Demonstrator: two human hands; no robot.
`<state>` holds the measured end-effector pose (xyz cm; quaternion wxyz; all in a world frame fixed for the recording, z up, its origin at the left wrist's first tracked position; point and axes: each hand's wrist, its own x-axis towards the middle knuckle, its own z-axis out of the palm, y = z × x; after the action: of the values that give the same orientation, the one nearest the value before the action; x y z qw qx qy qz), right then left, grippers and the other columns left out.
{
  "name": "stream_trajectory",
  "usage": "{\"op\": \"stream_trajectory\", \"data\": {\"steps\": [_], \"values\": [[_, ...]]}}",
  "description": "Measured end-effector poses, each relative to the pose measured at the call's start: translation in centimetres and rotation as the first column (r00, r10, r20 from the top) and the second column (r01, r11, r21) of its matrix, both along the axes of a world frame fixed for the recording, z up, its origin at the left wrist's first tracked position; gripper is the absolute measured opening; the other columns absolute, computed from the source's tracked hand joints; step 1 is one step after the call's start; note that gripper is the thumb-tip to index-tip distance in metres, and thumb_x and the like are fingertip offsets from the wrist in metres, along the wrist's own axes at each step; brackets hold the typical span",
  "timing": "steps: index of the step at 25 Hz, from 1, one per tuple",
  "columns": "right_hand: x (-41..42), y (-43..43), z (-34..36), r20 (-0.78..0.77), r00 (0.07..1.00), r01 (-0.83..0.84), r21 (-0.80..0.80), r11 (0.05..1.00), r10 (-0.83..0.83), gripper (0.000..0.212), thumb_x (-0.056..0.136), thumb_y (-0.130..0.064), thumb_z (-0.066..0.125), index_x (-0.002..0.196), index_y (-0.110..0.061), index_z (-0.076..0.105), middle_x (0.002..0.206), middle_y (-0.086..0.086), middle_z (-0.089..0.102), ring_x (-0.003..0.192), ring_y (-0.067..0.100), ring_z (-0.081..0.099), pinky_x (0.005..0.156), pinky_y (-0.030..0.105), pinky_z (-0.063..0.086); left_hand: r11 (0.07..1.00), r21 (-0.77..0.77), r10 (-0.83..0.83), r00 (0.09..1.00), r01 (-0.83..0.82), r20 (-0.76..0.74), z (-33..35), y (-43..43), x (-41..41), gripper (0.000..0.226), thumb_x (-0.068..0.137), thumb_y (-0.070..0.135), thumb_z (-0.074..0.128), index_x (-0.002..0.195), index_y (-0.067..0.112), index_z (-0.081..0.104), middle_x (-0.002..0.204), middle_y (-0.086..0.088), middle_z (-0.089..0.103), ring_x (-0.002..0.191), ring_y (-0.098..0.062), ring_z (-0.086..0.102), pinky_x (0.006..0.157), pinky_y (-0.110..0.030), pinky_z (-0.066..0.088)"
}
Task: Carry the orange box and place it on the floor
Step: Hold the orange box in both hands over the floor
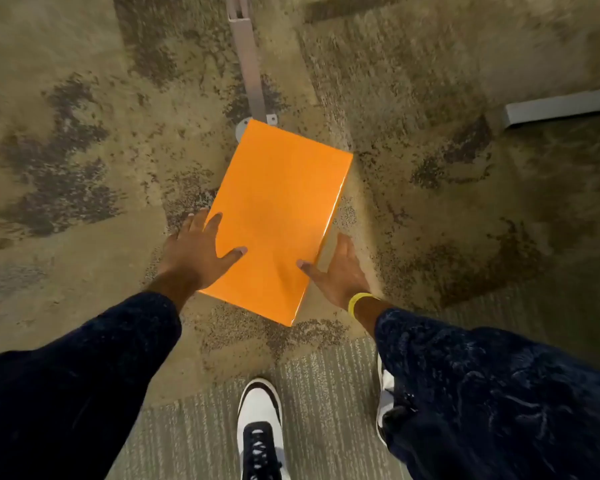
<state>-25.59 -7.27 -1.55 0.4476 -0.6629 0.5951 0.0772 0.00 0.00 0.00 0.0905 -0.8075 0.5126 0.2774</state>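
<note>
Two hands are seen on one orange box point(278, 220) | left hand point(196, 252): spread flat, thumb laid on top, fingers along the left edge | right hand point(338, 271): spread against the right side, thumb on top | box: over mottled carpet point(84, 150), contact with it cannot be told | white-and-black shoe point(260, 431) is seen below.
</note>
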Motion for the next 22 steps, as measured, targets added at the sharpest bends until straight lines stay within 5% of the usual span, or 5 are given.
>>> {"op": "stream_trajectory", "data": {"steps": [5,10,14,22], "values": [[1.8,2.4,-4.7,0.022,0.985,0.164,0.153,0.974,-0.17,0.12,0.078,-0.066,0.066,0.155,-0.007,-0.005,0.167,0.007,0.003,0.145,0.035,0.03,0.113,0.049,0.037,0.987,0.078,0.15,0.984,-0.143,-0.096,-5.6,0.4,0.8,0.114,0.078,0.073,0.055,0.157,0.012,-0.001,0.166,-0.014,0.003,0.15,-0.037,0.016,0.112,-0.059,0.033],[3.1,3.0,-7.9,0.131,0.875,0.419,0.273,0.866,-0.465,0.112,0.065,-0.059,0.081,0.149,-0.013,0.023,0.149,0.009,0.04,0.123,0.03,0.054,0.101,0.045,0.05,0.846,0.09,0.518,0.768,-0.526,-0.376,-8.7,0.2,2.9,0.122,0.059,0.071,0.073,0.153,0.017,0.016,0.149,-0.016,0.043,0.126,-0.042,0.051,0.098,-0.059,0.046],[3.8,3.3,-8.8,0.183,0.794,0.496,0.356,0.792,-0.58,0.097,0.065,-0.036,0.09,0.139,-0.018,0.031,0.132,0.006,0.056,0.115,0.028,0.058,0.097,0.043,0.05,0.816,0.077,0.555,0.738,-0.573,-0.385,-9.6,0.9,2.3,0.106,0.065,0.051,0.084,0.147,0.011,0.029,0.144,-0.016,0.048,0.124,-0.041,0.052,0.095,-0.056,0.046],[1.9,3.9,-7.4,0.1,0.838,0.481,0.331,0.812,-0.537,0.089,0.063,-0.028,0.092,0.132,-0.014,0.037,0.13,0.008,0.059,0.117,0.033,0.058,0.099,0.048,0.05,0.808,0.029,0.543,0.724,-0.588,-0.425,-7.3,1.3,0.1,0.104,0.061,0.042,0.09,0.144,0.015,0.033,0.143,-0.015,0.047,0.125,-0.039,0.051,0.099,-0.059,0.045]]}}
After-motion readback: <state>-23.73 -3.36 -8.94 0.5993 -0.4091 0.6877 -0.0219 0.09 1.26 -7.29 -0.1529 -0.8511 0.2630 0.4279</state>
